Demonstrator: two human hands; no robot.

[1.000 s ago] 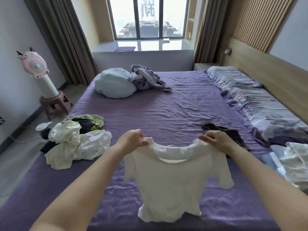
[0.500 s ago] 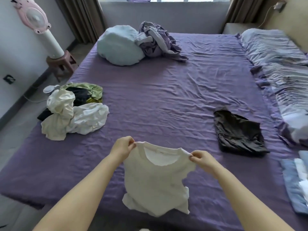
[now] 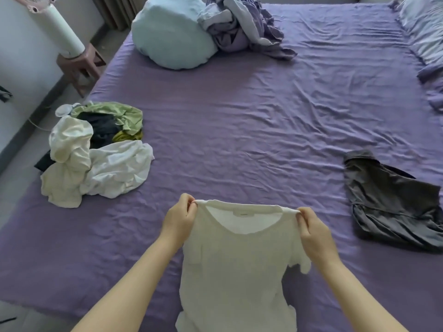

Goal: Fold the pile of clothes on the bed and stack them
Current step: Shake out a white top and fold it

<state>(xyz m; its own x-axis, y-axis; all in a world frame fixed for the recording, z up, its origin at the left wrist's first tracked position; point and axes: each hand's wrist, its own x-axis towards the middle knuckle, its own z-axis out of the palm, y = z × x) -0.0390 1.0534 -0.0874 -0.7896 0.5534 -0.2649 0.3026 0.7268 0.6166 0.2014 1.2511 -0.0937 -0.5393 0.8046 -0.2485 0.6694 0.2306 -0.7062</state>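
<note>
At lower centre, the left hand and right hand each pinched a shoulder of the white T-shirt, hanging over the purple bed; the clothes pile lay at left.

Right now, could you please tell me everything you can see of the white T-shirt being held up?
The white T-shirt is a plain, short-sleeved top of soft, thin-looking fabric with a wide round neckline and a small label inside the collar. It hangs front-down over the near edge of the bed, its hem bunched. The left hand and the right hand each pinch one shoulder, stretching the collar taut between them. One sleeve shows crumpled under the right hand; the other is hidden.
</note>
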